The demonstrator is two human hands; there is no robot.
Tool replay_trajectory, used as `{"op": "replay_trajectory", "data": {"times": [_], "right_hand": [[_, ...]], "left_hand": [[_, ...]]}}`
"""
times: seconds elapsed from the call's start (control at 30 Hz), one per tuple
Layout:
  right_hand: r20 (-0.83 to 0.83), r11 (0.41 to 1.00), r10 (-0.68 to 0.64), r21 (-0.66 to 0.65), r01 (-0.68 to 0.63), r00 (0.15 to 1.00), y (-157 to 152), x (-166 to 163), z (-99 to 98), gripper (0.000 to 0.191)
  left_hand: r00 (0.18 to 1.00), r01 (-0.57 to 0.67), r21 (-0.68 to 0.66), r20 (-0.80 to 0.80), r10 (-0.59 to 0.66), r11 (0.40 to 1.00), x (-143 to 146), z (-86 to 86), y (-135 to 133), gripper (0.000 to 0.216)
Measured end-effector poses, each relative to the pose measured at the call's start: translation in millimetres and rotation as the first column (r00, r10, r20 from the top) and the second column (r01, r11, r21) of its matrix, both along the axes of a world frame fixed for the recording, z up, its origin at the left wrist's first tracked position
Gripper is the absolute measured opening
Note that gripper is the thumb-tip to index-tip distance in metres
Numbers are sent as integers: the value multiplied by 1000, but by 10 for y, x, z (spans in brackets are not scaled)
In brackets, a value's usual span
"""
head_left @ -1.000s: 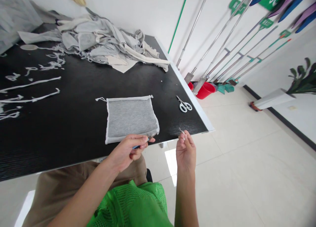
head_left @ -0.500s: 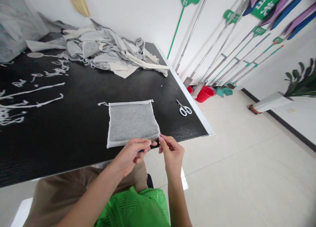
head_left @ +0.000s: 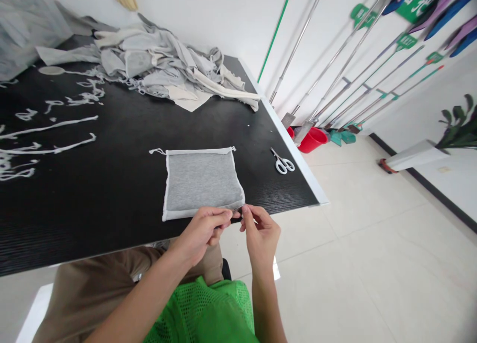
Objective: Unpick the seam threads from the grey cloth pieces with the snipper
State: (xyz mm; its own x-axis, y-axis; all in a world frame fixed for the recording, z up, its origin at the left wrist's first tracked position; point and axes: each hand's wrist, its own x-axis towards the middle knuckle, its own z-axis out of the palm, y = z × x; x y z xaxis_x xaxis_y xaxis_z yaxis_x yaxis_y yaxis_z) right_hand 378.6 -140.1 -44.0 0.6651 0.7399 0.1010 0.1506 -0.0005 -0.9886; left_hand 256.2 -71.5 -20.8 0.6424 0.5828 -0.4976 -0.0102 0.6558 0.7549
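Note:
A grey drawstring pouch (head_left: 203, 179) with white edging lies flat on the black table (head_left: 122, 184) near its front edge. White cord ends stick out at its two far corners. My right hand (head_left: 264, 233) is closed in a pinch at the pouch's near right corner. Just left of it, my left hand (head_left: 208, 231) is closed around a thin metal tool, mostly hidden by the fingers, its tip pointing at that same corner. Whether the right fingertips also pinch a cord is too small to tell.
White-handled scissors (head_left: 282, 162) lie to the right, near the table's white side edge. Behind is a heap of grey cloth pouches (head_left: 156, 67). Loose white cords (head_left: 55, 139) are scattered at left. Mops and a red bucket (head_left: 313, 140) stand along the wall.
The view has shifted slightly. Both hands stay at the pouch's near right corner, with the left fingertips a little closer to the right ones.

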Motion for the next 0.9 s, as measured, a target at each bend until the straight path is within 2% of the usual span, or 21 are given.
{"op": "replay_trajectory", "data": {"times": [0.33, 0.7, 0.9], "right_hand": [[169, 1000, 3, -16, -1, 986, -75, -33, -9, 14], [57, 999, 39, 12, -40, 998, -133, 39, 17, 12], [-25, 999, 11, 30, -11, 1000, -238, 150, 44, 12]], "left_hand": [[999, -17, 39, -31, 18, 999, 61, -21, -26, 36], [999, -4, 24, -32, 4, 1000, 64, 8, -37, 28], [999, -18, 5, -46, 19, 1000, -33, 32, -15, 35]]}}
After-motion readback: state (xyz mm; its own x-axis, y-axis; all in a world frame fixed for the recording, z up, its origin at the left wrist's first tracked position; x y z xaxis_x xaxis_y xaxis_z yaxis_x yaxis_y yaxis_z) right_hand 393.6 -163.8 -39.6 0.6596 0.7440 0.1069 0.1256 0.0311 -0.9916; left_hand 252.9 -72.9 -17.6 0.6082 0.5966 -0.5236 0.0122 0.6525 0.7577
